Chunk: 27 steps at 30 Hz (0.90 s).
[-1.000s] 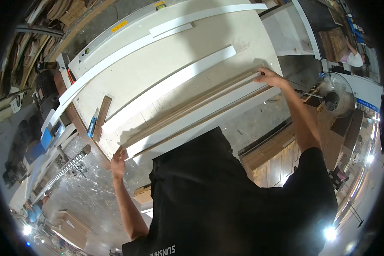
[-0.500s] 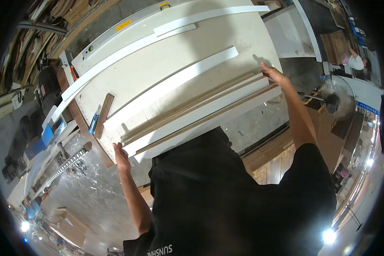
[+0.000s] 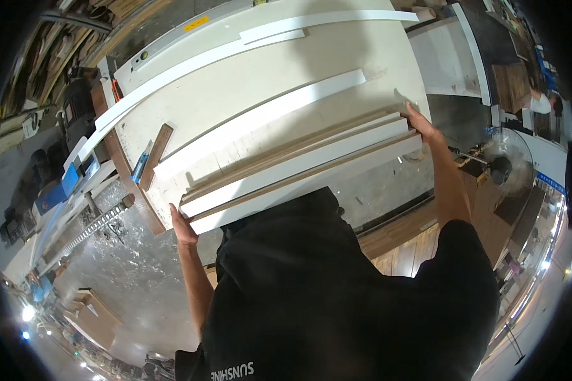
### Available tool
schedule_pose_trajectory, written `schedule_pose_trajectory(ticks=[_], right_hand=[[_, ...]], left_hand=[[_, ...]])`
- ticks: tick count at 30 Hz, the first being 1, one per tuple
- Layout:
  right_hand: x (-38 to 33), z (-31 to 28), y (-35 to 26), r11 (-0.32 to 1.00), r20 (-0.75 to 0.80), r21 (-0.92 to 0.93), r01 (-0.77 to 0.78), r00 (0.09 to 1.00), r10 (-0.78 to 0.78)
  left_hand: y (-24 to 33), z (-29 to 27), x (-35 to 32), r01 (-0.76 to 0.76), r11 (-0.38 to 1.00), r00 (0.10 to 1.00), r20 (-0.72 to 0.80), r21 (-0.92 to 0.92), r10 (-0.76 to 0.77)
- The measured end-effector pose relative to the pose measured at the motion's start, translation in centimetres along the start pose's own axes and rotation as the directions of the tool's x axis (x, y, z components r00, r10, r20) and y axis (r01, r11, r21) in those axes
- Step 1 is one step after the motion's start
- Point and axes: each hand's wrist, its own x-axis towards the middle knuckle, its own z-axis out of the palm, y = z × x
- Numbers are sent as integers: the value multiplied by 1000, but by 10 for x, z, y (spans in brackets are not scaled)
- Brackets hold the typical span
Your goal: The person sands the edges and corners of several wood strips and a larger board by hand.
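Workshop bench, dusty white top. Left hand and right hand clamp opposite ends of stacked boards (white-faced, brown edges) at bench's near edge. Keep both ends level, grip even.

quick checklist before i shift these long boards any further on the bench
1. Left hand on the near end of the board stack: ok.
2. Right hand on the far end: ok.
3. Stack resting flat on the workbench: ok.
4. Boards flush at both ends: not ok, staggered.
5. White strip beside the stack out of the way: cannot tell.
6. Grip firmness: cannot tell.
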Motion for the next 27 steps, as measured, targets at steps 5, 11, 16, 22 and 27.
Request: schedule_pose_trajectory(ticks=[5,11,16,22,27], right_hand=[[2,21,3,989,-79,129,66,995,-56],[-4,27,16,960,-197,219,173,972,-130],[-6,26,34,875,-39,474,99,995,-91],[-4,33,43,892,-164,252,376,925,-343],[4,-2,12,963,-277,112,246,938,-208]], left_hand=[[5,6,-10,135,982,990,64,-135,-127],[3,-13,-15,164,973,972,193,-161,-131],[-1,-3,-18,215,961,975,88,-172,-202],[8,1,-20,216,956,976,67,-198,-206],[15,-31,25,35,990,988,143,133,-55]])
